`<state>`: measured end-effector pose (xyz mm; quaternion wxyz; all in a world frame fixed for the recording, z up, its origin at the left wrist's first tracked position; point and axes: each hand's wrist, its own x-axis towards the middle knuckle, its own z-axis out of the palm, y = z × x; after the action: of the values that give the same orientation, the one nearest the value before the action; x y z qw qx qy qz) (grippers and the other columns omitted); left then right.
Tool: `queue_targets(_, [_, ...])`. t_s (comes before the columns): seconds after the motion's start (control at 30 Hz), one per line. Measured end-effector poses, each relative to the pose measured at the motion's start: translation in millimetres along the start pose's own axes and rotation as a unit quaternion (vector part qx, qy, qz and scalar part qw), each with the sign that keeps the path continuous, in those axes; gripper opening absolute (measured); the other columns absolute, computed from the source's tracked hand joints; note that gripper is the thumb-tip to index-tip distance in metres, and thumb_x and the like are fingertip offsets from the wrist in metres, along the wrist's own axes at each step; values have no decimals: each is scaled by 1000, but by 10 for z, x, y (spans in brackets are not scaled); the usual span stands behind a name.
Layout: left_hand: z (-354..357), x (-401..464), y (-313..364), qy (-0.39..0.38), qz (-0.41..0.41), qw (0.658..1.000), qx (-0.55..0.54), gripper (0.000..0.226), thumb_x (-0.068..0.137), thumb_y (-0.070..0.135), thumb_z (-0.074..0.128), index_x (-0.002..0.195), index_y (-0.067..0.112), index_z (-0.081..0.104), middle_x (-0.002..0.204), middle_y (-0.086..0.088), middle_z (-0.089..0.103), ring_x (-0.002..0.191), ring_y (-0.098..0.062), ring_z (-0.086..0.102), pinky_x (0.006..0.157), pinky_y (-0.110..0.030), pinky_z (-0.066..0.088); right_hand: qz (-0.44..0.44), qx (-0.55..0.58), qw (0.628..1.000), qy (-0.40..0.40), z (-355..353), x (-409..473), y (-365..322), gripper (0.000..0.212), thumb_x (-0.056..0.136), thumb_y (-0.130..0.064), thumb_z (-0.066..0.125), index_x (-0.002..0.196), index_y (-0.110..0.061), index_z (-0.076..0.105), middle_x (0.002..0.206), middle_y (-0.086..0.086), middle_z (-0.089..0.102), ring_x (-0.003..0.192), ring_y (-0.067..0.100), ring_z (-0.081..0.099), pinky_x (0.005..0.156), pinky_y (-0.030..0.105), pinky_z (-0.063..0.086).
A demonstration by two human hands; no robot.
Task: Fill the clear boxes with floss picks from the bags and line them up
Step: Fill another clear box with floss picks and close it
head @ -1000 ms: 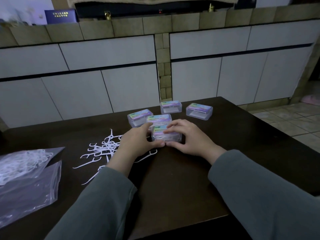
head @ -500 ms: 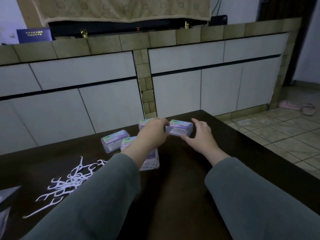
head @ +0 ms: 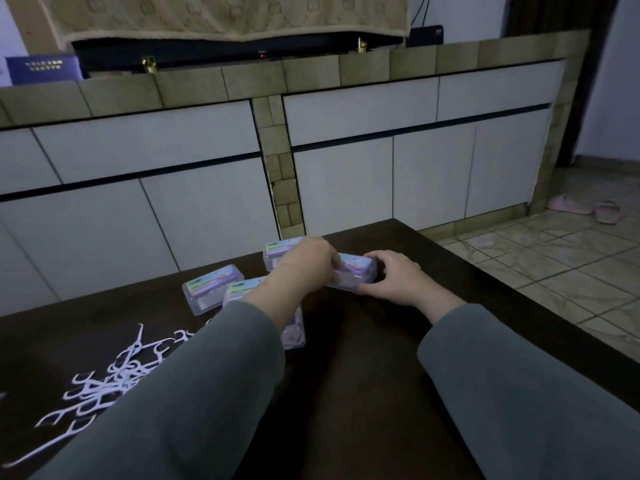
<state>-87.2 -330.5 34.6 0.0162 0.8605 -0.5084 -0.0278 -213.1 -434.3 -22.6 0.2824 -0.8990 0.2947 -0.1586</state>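
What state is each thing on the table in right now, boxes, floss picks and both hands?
right box: lid closed, gripped by both hands
left hand: gripping right box
right hand: gripping right box
back box: closed
left box: closed
near box: partly hidden by sleeve
floss picks: loose, scattered on table

Dim room — white cabinets under a tiled counter, dark table, tiled floor.

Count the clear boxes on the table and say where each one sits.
4 in view: one held by both hands, one behind the left hand, one far left, one under the left forearm. The forearm may hide another.
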Motion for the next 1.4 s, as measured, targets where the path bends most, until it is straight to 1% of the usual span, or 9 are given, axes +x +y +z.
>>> queue_targets(0.23, [40, -566, 50, -9, 81, 997, -2, 35, 85, 39, 69, 118, 29, 66, 126, 4, 60, 111, -16, 55, 85, -27, 43, -70, 38, 995, -52, -136, -453, 121, 54, 68, -37, 85, 112, -34, 55, 114, -15, 55, 102, 3, 52, 76, 16, 43])
queue_targets(0.47, [81, -1258, 60, 12, 135, 990, 47, 31, 89, 43, 62, 116, 29, 64, 120, 5, 60, 111, -14, 55, 93, -32, 49, -132, 6, 984, -122, -181, -839, -49, 62, 54, -62, 74, 107, -36, 57, 109, -18, 56, 99, 2, 54, 85, 29, 50])
queue_targets(0.7, [232, -1850, -230, 62, 169, 983, -21, 28, 92, 42, 57, 114, 25, 63, 129, 6, 50, 111, -10, 52, 92, -28, 46, -223, -39, 964, -139, -23, -1031, -292, 56, 66, -58, 77, 111, -33, 57, 108, -21, 54, 99, 0, 54, 84, 33, 53])
queue_targets(0.87, [254, -1966, -619, 49, 138, 988, -53, 18, 89, 40, 64, 105, 34, 58, 120, 14, 43, 98, -4, 48, 86, -22, 44, -259, -12, 955, -144, 225, -1013, -538, 61, 72, -49, 79, 124, -29, 56, 108, -22, 49, 99, -3, 51, 82, 21, 47])
queue_targets(0.97, [268, -1990, -831, 41, 113, 986, -115, 18, 81, 40, 73, 90, 42, 57, 129, 17, 38, 118, -7, 46, 92, -27, 47, -270, -2, 952, -145, 369, -988, -660, 65, 75, -47, 78, 131, -27, 52, 113, -25, 46, 101, -8, 47, 83, 16, 42])
queue_targets(1.07, [302, -2027, -967, 46, 75, 979, -186, 18, 76, 38, 78, 83, 41, 62, 144, 24, 22, 136, -1, 26, 93, -25, 47, -269, -13, 953, -141, 481, -955, -734, 73, 73, -55, 75, 135, -27, 49, 130, -16, 47, 111, -1, 47, 91, 24, 47])
queue_targets(1.17, [305, -2033, -991, 46, 42, 969, -239, 19, 77, 33, 78, 83, 36, 60, 134, 23, 45, 118, -2, 52, 81, -12, 44, -246, -43, 960, -126, 554, -903, -762, 86, 66, -69, 69, 138, -29, 45, 134, -14, 46, 114, 8, 47, 92, 34, 50])
queue_targets(1.3, [274, -1924, -991, 32, -1, 974, -222, 20, 78, 37, 77, 91, 35, 62, 136, 1, 54, 116, -16, 54, 94, -36, 49, -226, -48, 966, -113, 570, -869, -757, 86, 69, -65, 72, 141, -28, 43, 139, -11, 43, 122, 12, 44, 97, 38, 48])
queue_targets(1.4, [246, -1843, -954, 31, 0, 973, -227, 19, 77, 38, 78, 87, 36, 62, 134, -2, 55, 117, -19, 54, 96, -41, 48, -207, -45, 972, -101, 531, -855, -742, 83, 71, -59, 75, 141, -28, 42, 143, -9, 41, 126, 13, 42, 101, 37, 45])
